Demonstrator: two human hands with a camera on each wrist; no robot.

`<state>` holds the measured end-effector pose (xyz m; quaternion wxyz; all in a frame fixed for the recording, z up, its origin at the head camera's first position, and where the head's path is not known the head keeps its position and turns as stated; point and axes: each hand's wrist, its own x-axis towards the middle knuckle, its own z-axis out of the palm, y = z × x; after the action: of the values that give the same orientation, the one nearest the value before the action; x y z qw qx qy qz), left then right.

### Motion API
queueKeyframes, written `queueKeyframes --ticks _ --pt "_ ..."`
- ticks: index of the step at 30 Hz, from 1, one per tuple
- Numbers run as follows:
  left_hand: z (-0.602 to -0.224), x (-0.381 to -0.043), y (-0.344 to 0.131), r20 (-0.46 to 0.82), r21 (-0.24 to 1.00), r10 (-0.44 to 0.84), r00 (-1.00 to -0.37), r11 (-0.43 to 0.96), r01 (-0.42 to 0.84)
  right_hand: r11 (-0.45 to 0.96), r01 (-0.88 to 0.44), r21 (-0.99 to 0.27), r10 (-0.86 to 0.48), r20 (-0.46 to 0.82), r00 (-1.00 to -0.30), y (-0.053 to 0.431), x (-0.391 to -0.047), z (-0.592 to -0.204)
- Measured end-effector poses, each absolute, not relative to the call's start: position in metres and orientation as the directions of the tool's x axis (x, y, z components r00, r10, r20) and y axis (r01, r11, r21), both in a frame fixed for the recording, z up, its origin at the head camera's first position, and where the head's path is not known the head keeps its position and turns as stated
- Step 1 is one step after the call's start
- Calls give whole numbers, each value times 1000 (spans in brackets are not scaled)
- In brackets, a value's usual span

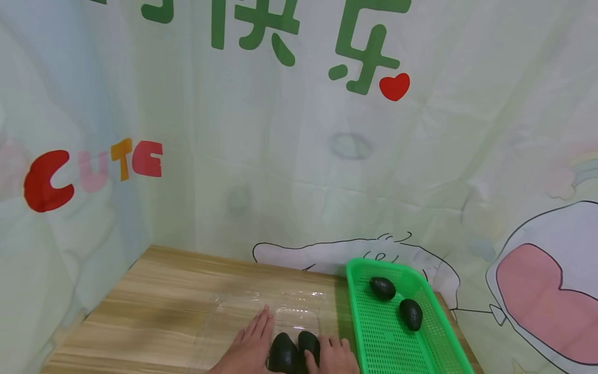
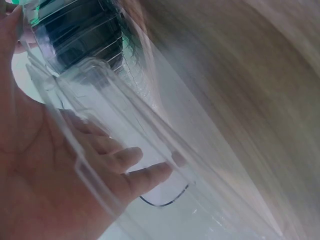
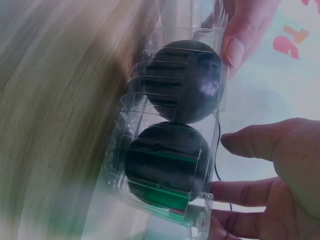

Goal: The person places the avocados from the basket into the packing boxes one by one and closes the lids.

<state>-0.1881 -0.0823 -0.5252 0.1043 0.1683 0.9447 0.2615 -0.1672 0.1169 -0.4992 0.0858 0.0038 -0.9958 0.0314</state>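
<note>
A clear plastic clamshell box [image 1: 297, 318] lies open on the table, its clear lid [image 2: 150, 127] folded out to the left. Inside the box sit two dark avocados, a left avocado [image 1: 283, 354] and a right avocado [image 1: 309, 344], side by side. My left hand [image 1: 249, 345] lies along the box's left side with its fingers straight, and its thumb [image 3: 236, 51] is at the rim. At the right side is my right hand [image 1: 334, 357], fingers touching the box edge. Its thumb [image 3: 250, 140] extends above the box opening, close to the avocados.
A green plastic basket [image 1: 353, 306] stands to the right of the box, with two more avocados [image 1: 411, 315] inside. The wood-grain table [image 1: 154, 296] meets a printed cloth backdrop [image 1: 280, 171] at the back and left.
</note>
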Motion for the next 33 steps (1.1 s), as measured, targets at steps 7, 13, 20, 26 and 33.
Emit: queueKeyframes --ticks 7,13,20,26,33 --pt "-525 -187 -82 -67 521 385 -920 800 297 998 2 -71 12 148 -989 118 -166 -494" --pt "-524 -187 -82 -82 525 379 -922 803 283 991 -67 -117 -46 169 -985 128 -164 -480" --pt "-525 -188 -81 -118 536 372 -921 804 256 974 -97 -204 -39 274 -961 140 -165 -457" --pt "-525 -187 -82 -89 524 383 -920 803 284 970 -27 -240 26 212 -977 161 -175 -441" --pt "-525 -186 -83 -69 522 390 -918 798 300 986 -30 -161 -2 173 -985 203 -195 -418"
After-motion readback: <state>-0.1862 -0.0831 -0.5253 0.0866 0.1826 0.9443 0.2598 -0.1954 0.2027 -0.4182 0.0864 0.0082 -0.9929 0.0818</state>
